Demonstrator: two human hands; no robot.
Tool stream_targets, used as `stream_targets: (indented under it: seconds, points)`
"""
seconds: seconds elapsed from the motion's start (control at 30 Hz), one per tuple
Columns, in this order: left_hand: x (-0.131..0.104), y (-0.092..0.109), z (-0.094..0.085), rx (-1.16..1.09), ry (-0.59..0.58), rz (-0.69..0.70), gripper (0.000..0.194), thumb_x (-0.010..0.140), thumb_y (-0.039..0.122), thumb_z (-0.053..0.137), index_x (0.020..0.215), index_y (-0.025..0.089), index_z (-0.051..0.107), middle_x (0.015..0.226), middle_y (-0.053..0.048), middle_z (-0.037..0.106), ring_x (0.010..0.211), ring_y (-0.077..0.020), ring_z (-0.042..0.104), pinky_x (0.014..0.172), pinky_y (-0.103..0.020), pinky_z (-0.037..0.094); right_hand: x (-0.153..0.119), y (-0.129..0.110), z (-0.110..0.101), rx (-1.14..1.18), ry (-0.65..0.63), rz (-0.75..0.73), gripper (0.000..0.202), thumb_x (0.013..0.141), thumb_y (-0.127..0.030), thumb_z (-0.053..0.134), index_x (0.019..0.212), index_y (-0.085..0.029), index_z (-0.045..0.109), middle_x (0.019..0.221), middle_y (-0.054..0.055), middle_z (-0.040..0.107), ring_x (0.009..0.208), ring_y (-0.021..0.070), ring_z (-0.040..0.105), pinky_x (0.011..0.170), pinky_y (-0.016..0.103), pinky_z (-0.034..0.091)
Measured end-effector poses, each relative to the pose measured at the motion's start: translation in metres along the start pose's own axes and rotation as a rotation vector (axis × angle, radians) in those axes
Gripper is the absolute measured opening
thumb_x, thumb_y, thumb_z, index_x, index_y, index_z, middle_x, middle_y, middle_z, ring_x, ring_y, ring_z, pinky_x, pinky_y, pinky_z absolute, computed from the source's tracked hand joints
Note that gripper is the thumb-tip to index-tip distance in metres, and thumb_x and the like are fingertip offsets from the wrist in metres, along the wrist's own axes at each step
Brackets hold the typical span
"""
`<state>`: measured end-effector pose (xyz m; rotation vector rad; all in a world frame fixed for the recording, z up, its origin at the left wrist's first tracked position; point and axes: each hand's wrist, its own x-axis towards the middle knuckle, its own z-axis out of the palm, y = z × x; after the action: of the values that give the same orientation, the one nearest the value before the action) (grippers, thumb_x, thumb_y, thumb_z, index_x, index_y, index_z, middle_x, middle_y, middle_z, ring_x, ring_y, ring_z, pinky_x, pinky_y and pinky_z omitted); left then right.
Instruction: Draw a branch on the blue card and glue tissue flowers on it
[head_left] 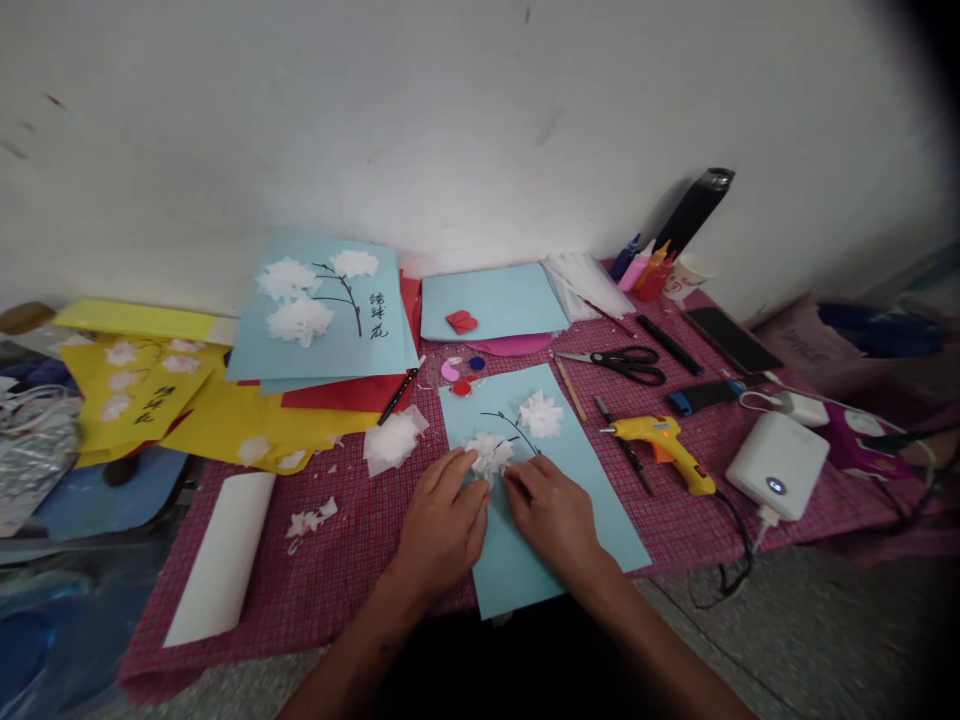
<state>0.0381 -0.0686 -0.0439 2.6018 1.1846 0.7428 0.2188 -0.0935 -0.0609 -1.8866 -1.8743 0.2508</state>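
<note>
A light blue sheet (555,560) lies in front of me with a thin dark branch drawn on it. One white paper flower (540,414) sits on its upper right. A second white paper flower (491,453) lies left of the branch, between my hands. My left hand (445,515) touches this flower's left edge, its fingers close together. At the lower right edge of the same flower, my right hand (551,515) has its fingers curled in a pinch; what they hold, if anything, is hidden.
White tissue pieces (394,440) lie left of the sheet. A yellow glue gun (664,445), black scissors (634,364) and a white power bank (778,465) are on the right. Finished flower sheets (322,355) rest at the back left; a white roll (223,560) lies front left.
</note>
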Motion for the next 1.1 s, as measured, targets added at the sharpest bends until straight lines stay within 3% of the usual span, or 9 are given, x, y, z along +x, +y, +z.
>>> stream_targets:
  seconds: [0.33, 0.7, 1.0, 1.1]
  points:
    - [-0.0041, -0.0035, 0.0041, -0.027, -0.001, -0.005, 0.022, 0.091, 0.015, 0.052, 0.105, 0.017, 0.069, 0.137, -0.012, 0.056, 0.132, -0.0289, 0.047, 0.113, -0.050, 0.043, -0.0035, 0.0011, -0.0011, 0.011, -0.017, -0.017, 0.018, 0.096, -0.028, 0.056, 0.098, -0.027, 0.074, 0.089, 0.002, 0.068, 0.076, 0.0166, 0.065, 0.063, 0.026, 0.040]
    - [-0.0059, -0.0040, 0.0064, -0.025, 0.002, 0.031, 0.019, 0.091, 0.015, 0.053, 0.102, 0.017, 0.068, 0.136, -0.013, 0.056, 0.131, -0.0306, 0.047, 0.111, -0.052, 0.044, 0.0054, -0.0050, -0.0018, -0.060, -0.051, 0.062, 0.018, 0.095, -0.030, 0.057, 0.100, -0.030, 0.074, 0.092, 0.001, 0.069, 0.075, 0.0167, 0.065, 0.061, 0.027, 0.038]
    - [-0.0055, -0.0044, 0.0069, -0.053, 0.014, 0.001, 0.020, 0.091, 0.015, 0.053, 0.102, 0.019, 0.069, 0.133, -0.012, 0.058, 0.128, -0.0286, 0.050, 0.110, -0.051, 0.046, -0.0009, -0.0032, -0.0034, 0.005, -0.016, 0.050, 0.021, 0.090, -0.027, 0.062, 0.110, -0.022, 0.067, 0.097, 0.004, 0.069, 0.082, 0.0200, 0.066, 0.070, 0.029, 0.045]
    - [-0.0060, -0.0050, 0.0085, -0.041, 0.017, -0.010, 0.022, 0.091, 0.015, 0.054, 0.106, 0.019, 0.068, 0.133, -0.011, 0.058, 0.128, -0.0284, 0.050, 0.110, -0.050, 0.045, 0.0006, -0.0048, -0.0032, -0.023, -0.023, 0.047, 0.018, 0.091, -0.027, 0.060, 0.106, -0.022, 0.068, 0.096, 0.004, 0.069, 0.080, 0.0200, 0.066, 0.068, 0.029, 0.044]
